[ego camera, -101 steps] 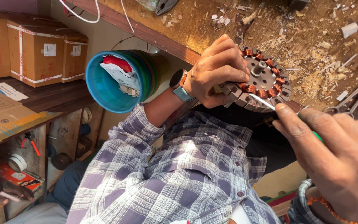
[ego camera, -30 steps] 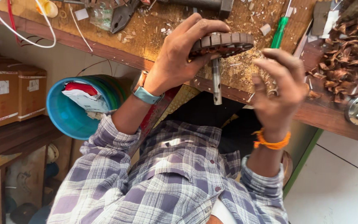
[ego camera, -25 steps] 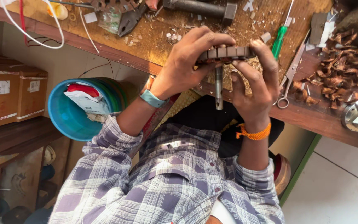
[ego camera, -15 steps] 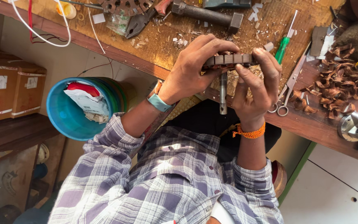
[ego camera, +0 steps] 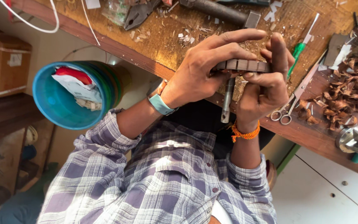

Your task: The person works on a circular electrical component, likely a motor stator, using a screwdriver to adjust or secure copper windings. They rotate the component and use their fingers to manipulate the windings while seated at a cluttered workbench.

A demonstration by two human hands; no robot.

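Both my hands hold a round motor stator (ego camera: 243, 65) edge-on over the front edge of the wooden workbench (ego camera: 162, 45). Its slotted dark rim faces me, and a metal shaft (ego camera: 227, 99) sticks out of it towards my body. My left hand (ego camera: 199, 70), with a teal strap at the wrist, wraps over the stator's left side with its fingers stretched across the top. My right hand (ego camera: 264, 89), with an orange thread at the wrist, grips the right side, fingers pressed on the rim. The stator's windings are hidden.
On the bench lie a hammer (ego camera: 222, 11), pliers (ego camera: 139, 14), a green screwdriver (ego camera: 299, 49), scissors (ego camera: 289, 110) and a heap of copper-coloured scraps (ego camera: 344, 97). A blue bucket (ego camera: 69, 97) with rubbish stands below left, near cardboard boxes (ego camera: 5, 66).
The stator, held flat in my left hand earlier, is now turned edge-on. My right hand has closed onto its right side. The view has drawn closer to the hands.
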